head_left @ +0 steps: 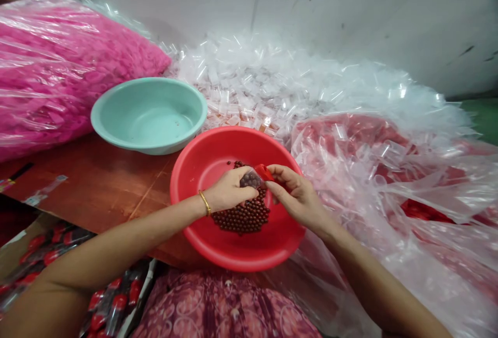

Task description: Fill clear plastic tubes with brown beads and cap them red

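Over the red basin [194, 167], my left hand [229, 190] is closed around a small clear plastic container [251, 178] with dark round balls inside. At its open end my right hand [298, 195] pinches a red cap [264, 172] between thumb and fingers; whether the cap touches the container I cannot tell. Below both hands, a heap of shiny dark brown balls [243, 219] lies on the basin's floor, partly hidden by my left hand.
A pale green basin [150, 143] stands behind to the left, beside a large bag of pink pieces [70, 68]. Clear plastic containers [272, 79] are piled at the back. At right lies a plastic bag with red pieces [350, 136]; lower left, a box holds red-capped containers [116, 307].
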`<state>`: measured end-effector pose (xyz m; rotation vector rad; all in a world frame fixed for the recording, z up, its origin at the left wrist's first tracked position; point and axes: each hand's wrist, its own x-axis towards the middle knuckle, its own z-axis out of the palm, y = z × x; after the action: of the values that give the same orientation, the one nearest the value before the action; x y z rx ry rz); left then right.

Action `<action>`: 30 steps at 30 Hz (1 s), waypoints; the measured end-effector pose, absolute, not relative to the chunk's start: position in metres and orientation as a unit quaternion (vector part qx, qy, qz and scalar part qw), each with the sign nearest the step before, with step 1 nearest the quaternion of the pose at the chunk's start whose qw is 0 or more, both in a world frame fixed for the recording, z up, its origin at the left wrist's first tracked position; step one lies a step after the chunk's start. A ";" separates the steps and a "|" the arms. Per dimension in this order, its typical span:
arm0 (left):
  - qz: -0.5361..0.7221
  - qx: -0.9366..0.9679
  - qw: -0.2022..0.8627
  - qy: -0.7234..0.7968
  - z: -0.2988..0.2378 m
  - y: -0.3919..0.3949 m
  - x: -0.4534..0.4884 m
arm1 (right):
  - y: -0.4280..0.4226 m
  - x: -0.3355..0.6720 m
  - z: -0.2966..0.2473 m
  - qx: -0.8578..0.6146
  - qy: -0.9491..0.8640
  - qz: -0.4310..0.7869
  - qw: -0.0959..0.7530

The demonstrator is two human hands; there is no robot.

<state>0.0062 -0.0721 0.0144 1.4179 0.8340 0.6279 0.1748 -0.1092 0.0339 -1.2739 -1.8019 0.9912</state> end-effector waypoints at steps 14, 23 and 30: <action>0.266 0.671 0.581 0.375 0.013 -0.076 0.008 | -0.114 0.173 0.030 -0.341 -0.891 -0.053 0.294; 0.274 0.681 0.551 0.397 0.017 -0.076 0.006 | -0.102 0.174 0.033 -0.432 -0.821 0.115 0.355; 0.176 0.768 0.477 0.390 0.030 -0.081 0.012 | -0.078 0.147 0.033 -0.507 -0.539 0.501 0.450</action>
<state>0.0122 -0.0807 0.0299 1.8751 0.9537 0.4294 0.1471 -0.0783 0.0326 -1.2535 -1.3321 1.2385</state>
